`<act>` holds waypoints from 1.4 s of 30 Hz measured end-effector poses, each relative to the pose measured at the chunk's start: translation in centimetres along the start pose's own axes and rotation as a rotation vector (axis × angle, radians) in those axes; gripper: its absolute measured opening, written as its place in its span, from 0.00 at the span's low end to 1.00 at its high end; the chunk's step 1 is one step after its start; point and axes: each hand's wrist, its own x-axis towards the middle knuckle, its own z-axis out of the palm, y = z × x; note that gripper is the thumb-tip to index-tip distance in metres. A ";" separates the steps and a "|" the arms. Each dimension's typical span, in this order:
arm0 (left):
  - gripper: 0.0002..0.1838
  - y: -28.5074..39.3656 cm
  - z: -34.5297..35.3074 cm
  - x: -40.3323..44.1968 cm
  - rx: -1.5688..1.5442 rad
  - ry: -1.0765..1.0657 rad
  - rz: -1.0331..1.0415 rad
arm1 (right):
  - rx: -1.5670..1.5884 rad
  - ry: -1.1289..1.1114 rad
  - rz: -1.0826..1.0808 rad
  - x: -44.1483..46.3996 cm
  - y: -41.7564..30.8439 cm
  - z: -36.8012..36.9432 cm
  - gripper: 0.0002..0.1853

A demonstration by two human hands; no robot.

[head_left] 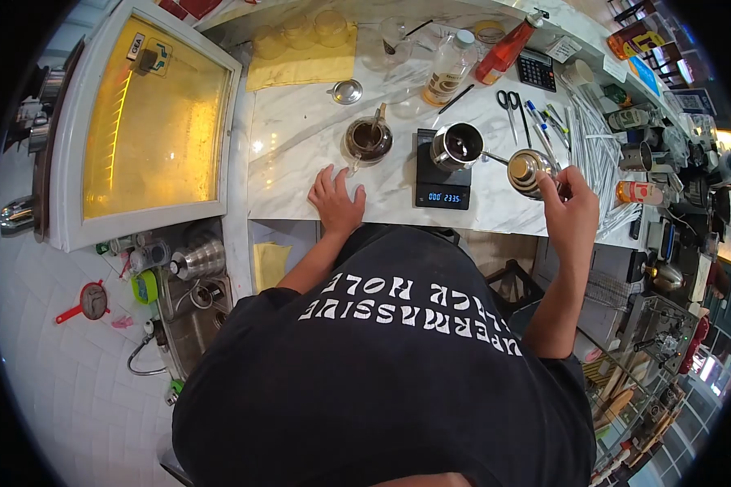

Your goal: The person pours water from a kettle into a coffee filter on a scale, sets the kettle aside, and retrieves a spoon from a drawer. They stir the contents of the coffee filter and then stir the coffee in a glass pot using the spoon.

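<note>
Pinching a steel kettle (525, 169), right fingers (577, 183) hiding its handle, left fingers (326, 182) spread beside a glass pot (368, 141)

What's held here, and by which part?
The right hand holds the metal kettle opposite its spout. The left hand is beside the glass pot; any hold is unclear.

Legible text: inverted white capitals "UPERMASSIVE" and "LACK HOLE", line beginnings out of view, on the black T-shirt (382, 390); "GEA" on a sticker (136, 46) of the white-framed glass door (158, 130); blue digits "000" and "233.5" on the black digital scale (426, 177); bottle label (444, 84), too small to read
</note>
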 end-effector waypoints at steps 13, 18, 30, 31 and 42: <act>0.32 0.1 0.0 -0.1 -0.022 0.014 0.013 | 0.031 -0.011 -0.051 1.0 -2.1 -0.1 0.19; 0.32 -0.1 0.0 -0.1 -0.014 0.007 0.021 | 0.046 0.005 -0.050 1.9 -1.6 -0.6 0.19; 0.31 0.0 0.1 0.0 -0.008 0.017 0.019 | 0.023 -0.015 -0.013 1.1 -0.4 -1.4 0.19; 0.31 0.0 0.0 0.0 -0.006 0.015 0.019 | 0.030 -0.021 -0.008 1.0 -0.4 -1.4 0.19; 0.31 0.0 0.0 0.0 -0.012 0.028 0.020 | 0.045 -0.030 -0.016 0.7 -1.8 0.0 0.19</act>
